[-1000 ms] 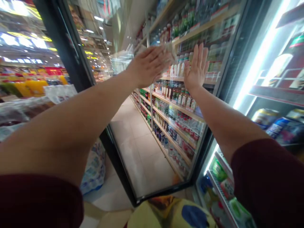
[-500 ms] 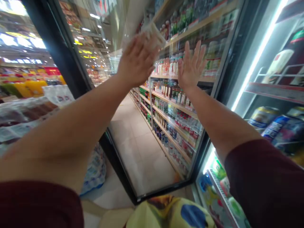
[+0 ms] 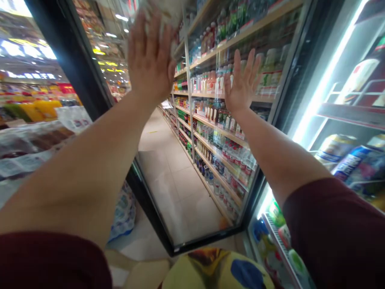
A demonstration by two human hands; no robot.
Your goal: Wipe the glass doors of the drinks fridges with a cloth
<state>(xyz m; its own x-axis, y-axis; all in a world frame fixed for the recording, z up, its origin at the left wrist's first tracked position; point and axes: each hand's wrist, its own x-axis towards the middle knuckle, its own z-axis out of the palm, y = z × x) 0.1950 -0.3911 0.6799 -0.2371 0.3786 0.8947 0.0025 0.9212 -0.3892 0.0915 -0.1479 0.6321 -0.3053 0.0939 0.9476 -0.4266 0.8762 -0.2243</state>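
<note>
My left hand lies flat against the upper left of a glass door, fingers stretched upward. Under and beyond its fingertips is a pale, whitish cloth, blurred and partly hidden by the hand. On the right side of the same pane, my right hand rests with fingers spread and holds nothing. A black frame surrounds the glass, and the door stands open at an angle.
To the right is a lit cooler with drink cans and a wire shelf. Through the glass show shelves of bottles and a tiled aisle floor. Wrapped bottle packs are stacked at left. Yellow patterned fabric is below me.
My left hand has slid up and to the left across the glass, and the pale cloth has moved with it. My right hand has stayed in nearly the same place.
</note>
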